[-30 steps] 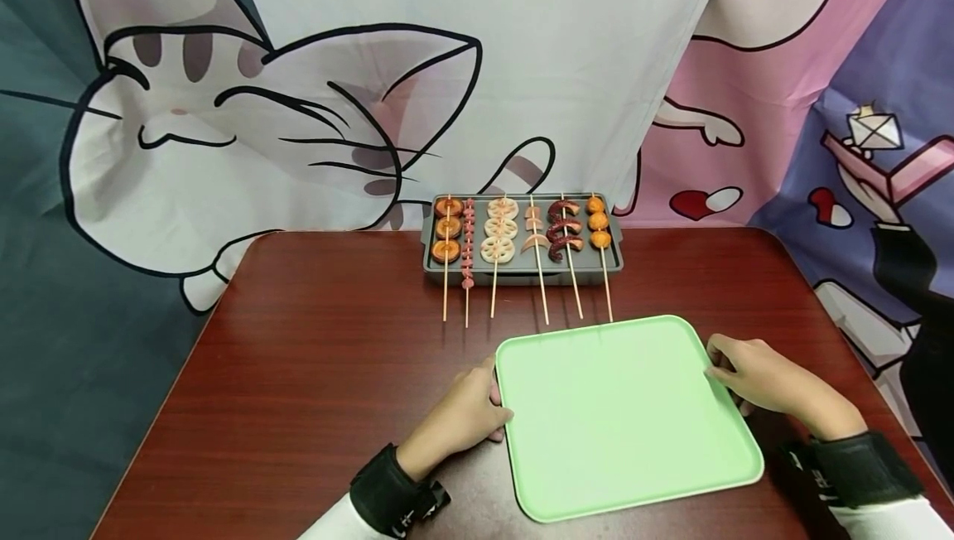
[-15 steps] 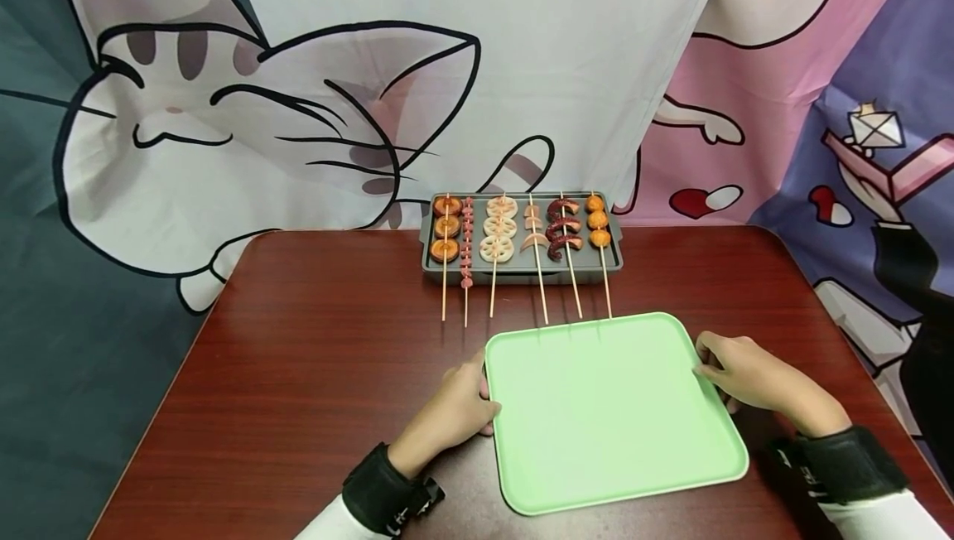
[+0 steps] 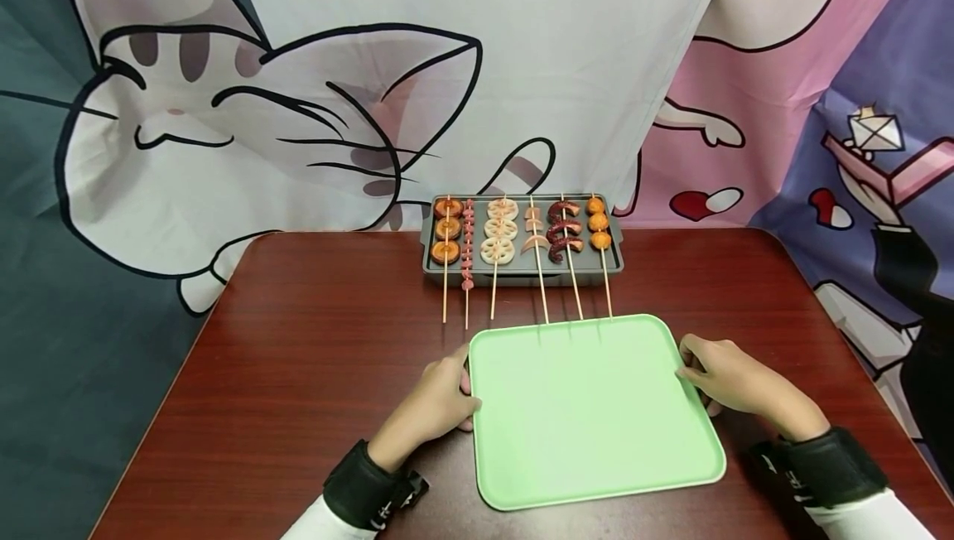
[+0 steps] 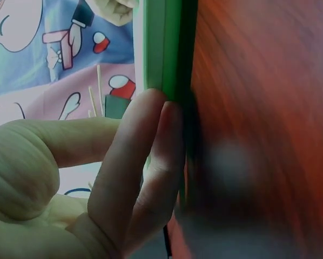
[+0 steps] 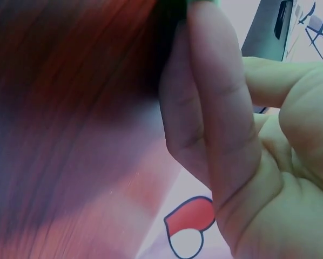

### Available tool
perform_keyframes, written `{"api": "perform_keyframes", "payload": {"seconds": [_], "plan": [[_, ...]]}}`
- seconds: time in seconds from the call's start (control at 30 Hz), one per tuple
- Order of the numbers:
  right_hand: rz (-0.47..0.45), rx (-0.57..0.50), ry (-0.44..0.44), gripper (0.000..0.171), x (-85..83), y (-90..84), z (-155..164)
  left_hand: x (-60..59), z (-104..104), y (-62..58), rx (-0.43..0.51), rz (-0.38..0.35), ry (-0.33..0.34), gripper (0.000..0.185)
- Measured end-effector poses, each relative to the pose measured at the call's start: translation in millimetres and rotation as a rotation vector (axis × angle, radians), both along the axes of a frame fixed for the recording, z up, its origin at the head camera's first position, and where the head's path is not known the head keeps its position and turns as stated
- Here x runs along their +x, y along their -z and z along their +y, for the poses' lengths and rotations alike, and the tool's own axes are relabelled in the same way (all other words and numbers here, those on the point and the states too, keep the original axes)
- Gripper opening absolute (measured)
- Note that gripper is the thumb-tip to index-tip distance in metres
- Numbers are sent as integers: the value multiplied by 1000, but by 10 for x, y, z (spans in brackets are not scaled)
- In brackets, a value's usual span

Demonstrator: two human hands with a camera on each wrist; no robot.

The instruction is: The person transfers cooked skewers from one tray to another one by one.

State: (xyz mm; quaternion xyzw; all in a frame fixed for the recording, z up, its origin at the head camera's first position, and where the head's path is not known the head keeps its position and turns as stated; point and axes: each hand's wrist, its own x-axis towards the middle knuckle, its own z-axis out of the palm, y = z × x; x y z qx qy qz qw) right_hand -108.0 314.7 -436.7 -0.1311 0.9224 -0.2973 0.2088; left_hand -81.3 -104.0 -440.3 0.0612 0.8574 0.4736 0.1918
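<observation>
An empty light green tray [image 3: 589,407] lies flat on the dark red wooden table [image 3: 313,358], near its front edge. My left hand [image 3: 456,384] grips the tray's left edge, and my right hand [image 3: 696,370] grips its right edge. In the left wrist view the fingers [image 4: 134,172] curl against the green rim [image 4: 161,48], with the thumb on the other side. In the right wrist view the fingers [image 5: 215,118] press close to the table, and only a sliver of the rim shows. Both wrists wear black straps.
A grey tray [image 3: 522,277] stands at the table's far edge with several food skewers [image 3: 495,238] on it. Their sticks point toward me, and some reach the green tray's far rim. A cartoon cloth hangs behind.
Both hands have slid the green tray to the left across the table, and it now sits squarer to the grey tray.
</observation>
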Motion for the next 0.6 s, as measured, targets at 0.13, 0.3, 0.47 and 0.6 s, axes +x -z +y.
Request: {"api": "perform_keyframes", "payload": {"seconds": [0.13,0.3,0.47,0.6], "plan": [[-2,-22,7,12,10,7,-47,-28,-61,-13,-11,24,16,76],[-9,-26,20,12,18,15,-112,-62,-142,-33,-7,55,40,75],[-4,-30,21,13,24,23,-178,-91,-207,-27,-20,31,39,82],[-4,-37,25,14,22,27,-229,-109,-244,-31,-34,10,19,85]]}}
